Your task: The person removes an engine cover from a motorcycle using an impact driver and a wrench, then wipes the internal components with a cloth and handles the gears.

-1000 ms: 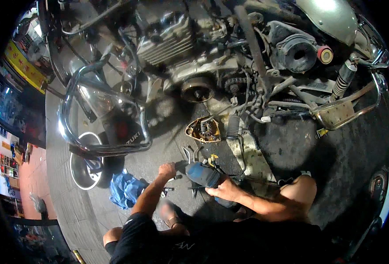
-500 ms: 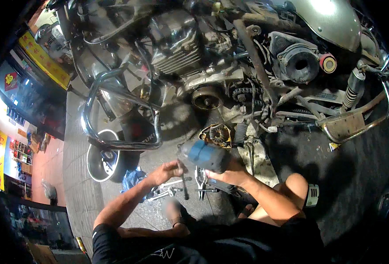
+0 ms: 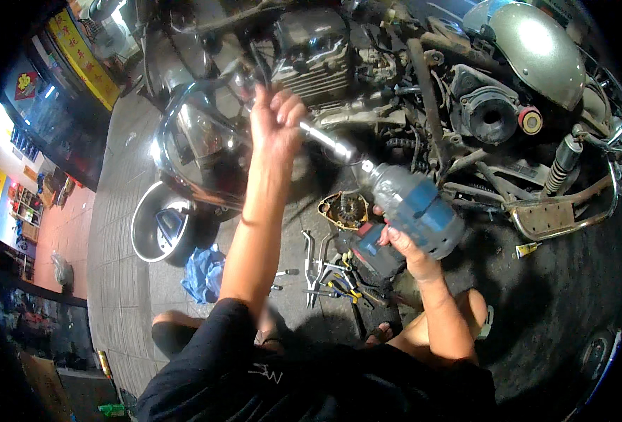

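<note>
Across grey workshop floor [image 3: 124, 176]: worked beside partly stripped motorcycle [image 3: 311, 79], top of frame.
Clasped bright metal bar [image 3: 325, 139] in left hand [image 3: 277, 118], upper centre; gripped blue impact wrench [image 3: 421, 205] in right hand [image 3: 408, 252], right of centre. Found casing cover [image 3: 346, 210] already off, near centre; found bar and wrench just apart, seemingly unjoined.

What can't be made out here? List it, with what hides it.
In the head view:
- left end of the metal bar, covered by the left hand
- handle of the power tool, mostly behind the right hand
- upper part of the motorcycle, cut off by the top edge
</note>
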The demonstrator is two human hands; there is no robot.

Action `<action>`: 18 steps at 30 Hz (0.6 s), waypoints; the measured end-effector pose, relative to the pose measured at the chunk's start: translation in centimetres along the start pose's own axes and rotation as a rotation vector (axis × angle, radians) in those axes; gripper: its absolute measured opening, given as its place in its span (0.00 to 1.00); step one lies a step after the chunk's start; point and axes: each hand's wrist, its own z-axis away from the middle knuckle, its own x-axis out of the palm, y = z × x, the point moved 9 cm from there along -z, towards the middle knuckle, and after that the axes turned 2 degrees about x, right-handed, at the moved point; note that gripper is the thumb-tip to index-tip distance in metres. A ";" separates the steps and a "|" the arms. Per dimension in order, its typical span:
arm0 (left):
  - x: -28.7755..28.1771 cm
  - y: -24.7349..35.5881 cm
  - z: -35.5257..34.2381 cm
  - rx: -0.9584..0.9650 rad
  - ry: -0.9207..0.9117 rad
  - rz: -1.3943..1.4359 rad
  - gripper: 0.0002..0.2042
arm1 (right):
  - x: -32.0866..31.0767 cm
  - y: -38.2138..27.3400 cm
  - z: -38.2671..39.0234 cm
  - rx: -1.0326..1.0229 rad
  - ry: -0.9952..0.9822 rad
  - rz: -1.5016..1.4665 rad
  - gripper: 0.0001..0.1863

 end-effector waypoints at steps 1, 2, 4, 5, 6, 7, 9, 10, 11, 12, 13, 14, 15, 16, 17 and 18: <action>-0.9 0.1 -0.4 0.006 0.041 0.077 0.20 | 0.0 0.2 0.1 0.024 0.012 -0.054 0.14; -1.6 0.3 -0.2 0.026 0.030 0.081 0.20 | 0.5 -0.1 0.1 0.036 0.013 -0.080 0.15; -2.6 -1.7 -0.1 0.026 0.094 0.104 0.21 | 1.0 -1.3 -0.2 0.018 0.032 -0.120 0.16; -3.0 -3.2 0.1 -0.006 0.105 0.121 0.21 | 1.2 -1.8 -0.2 0.016 0.042 -0.134 0.16; -3.0 -3.8 0.2 -0.021 0.088 0.144 0.21 | 1.5 -2.3 -0.2 0.003 0.047 -0.149 0.15; -2.8 -4.0 0.2 -0.033 0.072 0.166 0.22 | 1.5 -1.9 -0.1 0.026 0.041 -0.175 0.15; -3.1 -4.2 0.0 -0.048 0.007 0.142 0.21 | 1.2 -0.5 -0.1 0.072 0.024 -0.217 0.15; -3.3 -4.2 0.1 -0.052 -0.026 0.127 0.21 | 1.0 -0.2 -0.1 0.060 0.010 -0.195 0.14; -3.7 -5.5 0.7 -0.077 0.037 0.104 0.19 | 0.8 0.4 0.0 0.057 0.014 -0.176 0.14; -4.1 -7.0 1.2 -0.126 0.061 0.128 0.18 | 0.6 1.0 0.2 0.054 0.015 -0.158 0.14; -4.5 -8.4 1.6 -0.175 0.084 0.152 0.17 | 0.5 1.3 0.5 0.050 0.014 -0.139 0.14; -4.5 -8.9 1.7 -0.196 0.090 0.206 0.16 | 0.5 1.3 0.7 0.055 0.045 -0.143 0.15; -4.4 -9.1 1.8 -0.189 0.065 0.191 0.16 | 0.4 1.3 1.1 0.058 0.058 -0.146 0.16; -4.8 -9.9 1.9 -0.198 0.102 0.173 0.15 | 0.1 1.3 1.5 0.061 0.073 -0.150 0.17; -4.9 -11.1 1.9 -0.217 0.135 0.163 0.15 | -0.3 1.2 1.9 0.060 0.096 -0.143 0.18; -5.0 -11.9 1.9 -0.217 0.145 0.127 0.15 | -0.7 0.8 2.2 0.048 0.135 -0.097 0.18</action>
